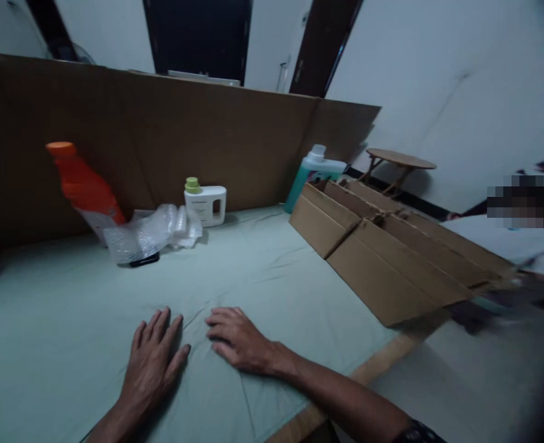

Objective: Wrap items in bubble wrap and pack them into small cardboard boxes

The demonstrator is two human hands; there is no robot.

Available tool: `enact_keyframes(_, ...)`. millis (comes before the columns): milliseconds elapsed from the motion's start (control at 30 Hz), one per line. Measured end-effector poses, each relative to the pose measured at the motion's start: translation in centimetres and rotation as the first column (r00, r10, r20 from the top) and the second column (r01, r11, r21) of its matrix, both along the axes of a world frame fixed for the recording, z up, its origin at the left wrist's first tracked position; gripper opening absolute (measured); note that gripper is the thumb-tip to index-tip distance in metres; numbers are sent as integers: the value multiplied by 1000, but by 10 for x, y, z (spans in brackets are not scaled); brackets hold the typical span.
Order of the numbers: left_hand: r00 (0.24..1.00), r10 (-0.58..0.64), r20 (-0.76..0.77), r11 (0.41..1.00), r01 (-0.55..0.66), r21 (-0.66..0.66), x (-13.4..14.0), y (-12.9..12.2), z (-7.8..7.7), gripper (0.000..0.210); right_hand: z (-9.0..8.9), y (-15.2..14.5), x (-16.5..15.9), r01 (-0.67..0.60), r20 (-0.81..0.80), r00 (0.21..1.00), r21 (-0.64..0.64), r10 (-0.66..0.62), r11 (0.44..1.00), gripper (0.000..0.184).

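Observation:
Flat on the pale green cloth lies my left hand, palm down with fingers apart and nothing in it. Close beside it, my right hand rests on the cloth, its fingers loosely bent and holding nothing visible. Beyond the hands stands a white bottle with a green cap and a handle. To its left is crumpled bubble wrap, with a dark flat object partly under it. A red-orange bottle leans behind the wrap.
Two open cardboard boxes sit at the table's right edge, with a teal bottle behind them. A cardboard panel runs along the back. Farther right are a small round wooden stool and another person in white.

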State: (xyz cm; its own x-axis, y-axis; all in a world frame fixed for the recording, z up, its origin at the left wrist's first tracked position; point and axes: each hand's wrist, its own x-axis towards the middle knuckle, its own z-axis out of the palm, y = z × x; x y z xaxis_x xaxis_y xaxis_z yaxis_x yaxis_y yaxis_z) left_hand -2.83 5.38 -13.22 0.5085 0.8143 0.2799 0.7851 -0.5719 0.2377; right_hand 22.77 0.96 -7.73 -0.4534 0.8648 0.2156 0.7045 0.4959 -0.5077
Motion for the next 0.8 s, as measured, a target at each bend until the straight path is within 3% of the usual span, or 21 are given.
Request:
enact_keyframes(100,995,-70,-75,996,74,49,48,4,6,51,36,11,76,239,139,952,216,-272,947,27)
enact_keyframes(133,994,-72,-88,995,77,57,58,4,8,51,54,18,108,332,176,899,321,-400,887,30)
enact_keyframes(200,994,-63,-93,996,68,62,69,4,13,51,92,34,174,488,204,715,539,-668,687,37)
enact_keyframes(233,994,-61,-87,996,66,57,71,4,16,51,110,44,206,530,168,666,579,-727,620,39)
enact_keyframes(333,997,-68,-39,997,69,26,72,2,21,52,147,73,287,588,74,601,634,-796,503,42)
enact_keyframes(433,998,-48,44,999,48,11,70,1,22,51,153,96,328,524,94,671,641,-735,560,61)
enact_keyframes(533,981,46,191,998,-53,30,67,2,17,50,142,101,327,419,134,753,656,-644,627,66)
enact_keyframes(667,894,152,422,983,-180,26,60,5,13,56,129,78,277,271,227,820,654,-525,706,55)
enact_keyframes(800,822,167,545,982,-190,-14,57,3,15,65,144,39,201,39,297,912,624,-283,780,32)
